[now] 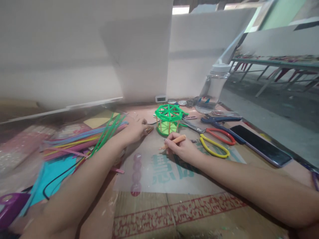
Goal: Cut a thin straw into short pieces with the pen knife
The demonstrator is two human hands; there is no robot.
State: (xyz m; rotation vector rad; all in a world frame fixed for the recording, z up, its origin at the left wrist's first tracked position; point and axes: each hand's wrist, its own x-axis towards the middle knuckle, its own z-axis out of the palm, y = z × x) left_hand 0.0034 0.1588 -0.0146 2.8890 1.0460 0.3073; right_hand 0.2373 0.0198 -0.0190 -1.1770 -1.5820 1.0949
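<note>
1. The right grip (179, 145) is closing around an orange, pen-like tool (179, 139), whose narrow end is pointing leftward, toward the space between the two hands.

2. The left grip (138, 128) is resting low over the tabletop (211, 225), its fingers curling beside a small brown piece (149, 129); whether it is pinching that piece, one cannot tell.

3. A green wheel-topped model (168, 113), its thin wooden posts rising from a round green base, is standing upright just beyond the right grip and to the right of the left grip, apart from the left fingers.

4. To the right of the right grip, scissors (202, 131) with one red and one yellow handle are lying near dark blue pliers (216, 120), while a phone (261, 144) is lying farther right.

5. Beyond the right grip and off to its right, a clear bottle (213, 86) is standing; a small white-framed display (160, 99) is sitting behind the model.

6. To the left of the left grip, colored strips (82, 142) are lying in a bundle, with green strips (106, 134) crossing them.

7. Below both grips, a translucent printed sheet (159, 186) is covering part of the tabletop.
</note>
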